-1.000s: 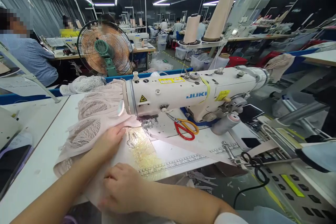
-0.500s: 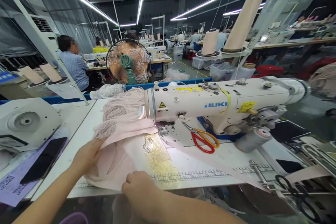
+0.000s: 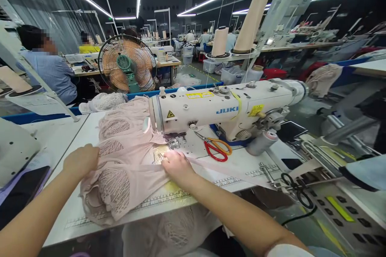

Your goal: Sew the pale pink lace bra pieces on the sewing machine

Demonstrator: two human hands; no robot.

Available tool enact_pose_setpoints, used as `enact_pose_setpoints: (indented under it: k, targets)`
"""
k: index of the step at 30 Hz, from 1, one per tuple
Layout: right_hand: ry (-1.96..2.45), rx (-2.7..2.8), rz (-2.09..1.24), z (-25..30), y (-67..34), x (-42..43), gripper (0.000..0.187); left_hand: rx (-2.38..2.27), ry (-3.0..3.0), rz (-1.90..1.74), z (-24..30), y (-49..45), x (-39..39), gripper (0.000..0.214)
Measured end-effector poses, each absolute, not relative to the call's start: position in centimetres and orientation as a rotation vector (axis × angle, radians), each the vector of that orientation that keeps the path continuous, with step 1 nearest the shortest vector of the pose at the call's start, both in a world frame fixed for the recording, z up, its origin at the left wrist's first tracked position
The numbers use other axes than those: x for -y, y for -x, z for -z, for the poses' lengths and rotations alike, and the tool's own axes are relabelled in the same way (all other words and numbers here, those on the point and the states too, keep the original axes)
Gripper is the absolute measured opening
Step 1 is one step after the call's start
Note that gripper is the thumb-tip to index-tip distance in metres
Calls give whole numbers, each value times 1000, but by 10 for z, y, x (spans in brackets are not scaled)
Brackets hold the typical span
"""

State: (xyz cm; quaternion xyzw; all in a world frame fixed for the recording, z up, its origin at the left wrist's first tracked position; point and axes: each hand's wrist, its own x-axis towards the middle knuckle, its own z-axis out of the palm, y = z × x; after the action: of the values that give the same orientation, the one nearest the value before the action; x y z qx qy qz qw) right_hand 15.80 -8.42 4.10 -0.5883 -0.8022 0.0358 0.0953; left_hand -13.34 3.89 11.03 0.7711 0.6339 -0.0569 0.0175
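Holds the pink lace garment [image 3: 114, 188] on the tabletop [image 3: 87, 132] at eight o'clock from the sewing machine [image 3: 196, 108], with the right hand [image 3: 179, 168] clamped on its edge and the left hand [image 3: 81, 162] against its ten-o'clock side in an undeterminable grip, seemingly to spread it flat.

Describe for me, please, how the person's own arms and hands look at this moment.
The left hand and right hand are both ungloved, with no watch or bracelet showing at either wrist. Both forearms are bare; a whitish sleeve edge shows near the right elbow, while no left sleeve is in frame.
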Motion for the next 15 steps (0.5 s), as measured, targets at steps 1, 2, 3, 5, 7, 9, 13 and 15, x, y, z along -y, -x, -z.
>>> enact_pose_setpoints:
  k: [1, 2, 3, 5, 7, 9, 13, 15]
  targets:
    - [1800, 2304, -46, -34, -155, 83, 19, -1968, -2445, 162, -110, 123, -37, 19]
    - [1846, 2241, 1, -28, -152, 83, 20, -1932, -2487, 148, -108, 109, -33, 21]
    - [1880, 2193, 37, -22, -151, 84, 20, -1860, -2542, 130, -105, 93, -28, 24]
    - [1913, 2136, 86, -11, -148, 89, 18, -1646, -2636, 75, -94, 58, -20, 27]
    - [1904, 2115, 125, -1, -144, 96, 17, -1344, -2738, -19, -78, 24, -18, 35]
    - [1858, 2129, 156, 9, -139, 102, 19, -1187, -2800, -92, -61, -3, -24, 36]
    - [1611, 2263, 175, 20, -131, 107, 30, -1316, -2772, -124, -37, -30, -53, 28]
    - [1437, 2375, 139, 15, -133, 101, 32, -1450, -2708, -123, -33, -36, -69, 35]
